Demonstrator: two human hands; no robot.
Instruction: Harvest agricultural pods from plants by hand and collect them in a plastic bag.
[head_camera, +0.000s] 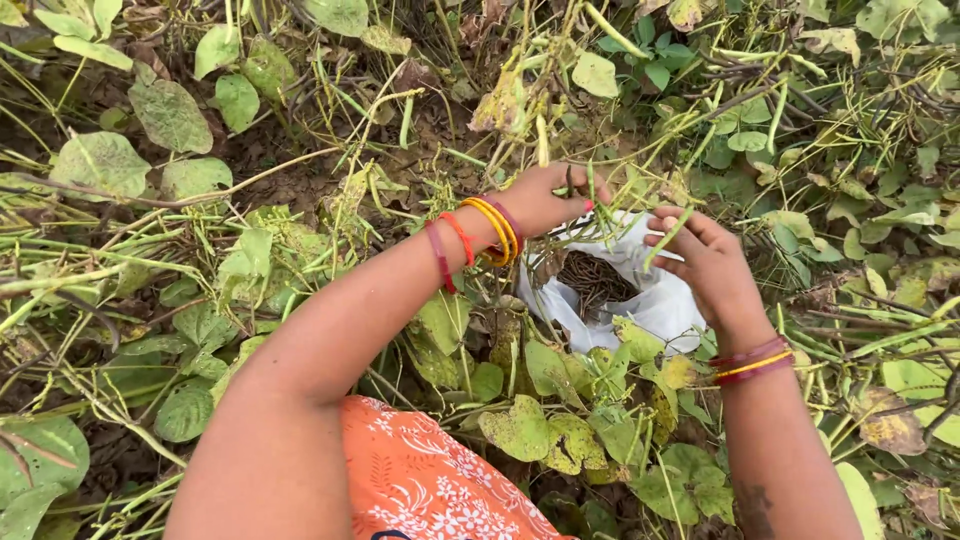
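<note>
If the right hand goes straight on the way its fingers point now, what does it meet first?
Probably the left hand: the right hand points left across the white bag, holding a green pod. Depth is unclear.

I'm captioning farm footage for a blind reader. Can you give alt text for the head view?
Two bangled hands, left hand and right hand, pinch slim green pods over an open white bag of dark dried pods, amid tangled leafy vines.

The bag (655, 300) is thin white plastic, crinkled, faintly glossy. Pods inside (592, 278) look dry, dark, wiry. The bangles (495, 230) at nine o'clock of it are smooth glossy plastic. At six o'clock, matt orange printed cloth (420, 480). Leaves (170, 115) are matt, veined, some blotched yellow.
</note>
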